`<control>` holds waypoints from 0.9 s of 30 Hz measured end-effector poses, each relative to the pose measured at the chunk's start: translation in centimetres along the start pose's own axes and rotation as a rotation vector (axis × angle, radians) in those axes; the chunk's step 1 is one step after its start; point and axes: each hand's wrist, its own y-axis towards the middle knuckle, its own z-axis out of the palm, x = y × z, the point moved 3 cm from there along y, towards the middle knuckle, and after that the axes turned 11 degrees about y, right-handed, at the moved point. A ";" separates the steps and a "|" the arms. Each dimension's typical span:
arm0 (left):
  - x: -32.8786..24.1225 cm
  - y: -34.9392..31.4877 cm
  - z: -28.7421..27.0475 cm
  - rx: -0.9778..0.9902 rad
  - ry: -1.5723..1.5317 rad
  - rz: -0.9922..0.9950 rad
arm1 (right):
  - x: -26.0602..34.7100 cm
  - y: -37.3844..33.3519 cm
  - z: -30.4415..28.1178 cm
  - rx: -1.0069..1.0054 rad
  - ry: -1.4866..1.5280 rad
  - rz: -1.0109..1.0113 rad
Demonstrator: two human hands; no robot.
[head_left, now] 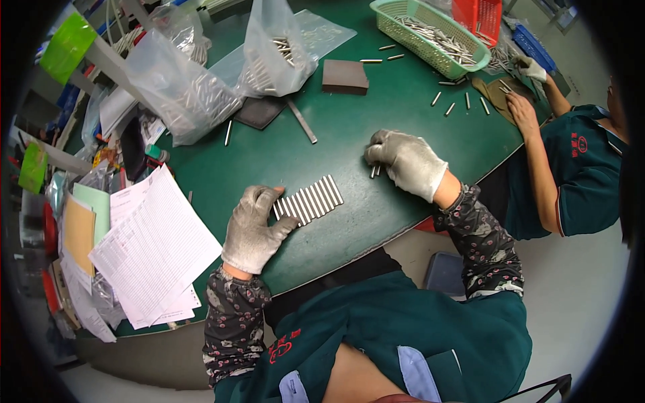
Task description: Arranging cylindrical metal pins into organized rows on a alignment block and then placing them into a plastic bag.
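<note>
row of pins (309, 200): short metal rods laid side by side, touching, on the green table (289, 154), just in front of the person. left hand (254, 228), gloved, lies flat on the table with fingers together, fingertips against the row's left end and thumb along its near edge. right hand (406, 161), gloved, is curled shut about a few loose pins (375, 171) whose tips stick out below the knuckles, right of the row and apart from it.

risks, as judged from this layout: the rods are round and nothing holds the row's far or right side, so a sideways nudge from the left hand could roll the end pins out and open gaps. the loose pins sit in a closed fist, not a pinch; a slack grip could drop them onto the row and scatter it. gloves probably dull the feel of a single pin.

surroundings: clear bags of pins (195, 87), a dark block (344, 76) and a flat steel bar (302, 121) lie beyond; printed sheets (151, 245) overhang the left table edge. a green basket (430, 33) of pins and stray pins sit far right, where a co-worker's hand (523, 111) works, well apart.
</note>
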 end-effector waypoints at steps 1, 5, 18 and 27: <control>0.2 -0.2 0.1 -0.020 -0.011 0.012 | 1.1 0.4 0.8 0.039 0.031 -0.099; 0.4 0.1 0.2 -0.033 -0.038 0.020 | 3.7 1.6 2.7 0.063 0.182 -0.338; 0.3 -0.4 0.0 -0.033 -0.063 0.067 | -3.1 5.2 -1.9 -0.376 0.105 -0.068; 0.4 -0.1 -0.3 -0.004 -0.074 0.056 | -14.2 13.7 -5.8 -0.146 -0.439 0.431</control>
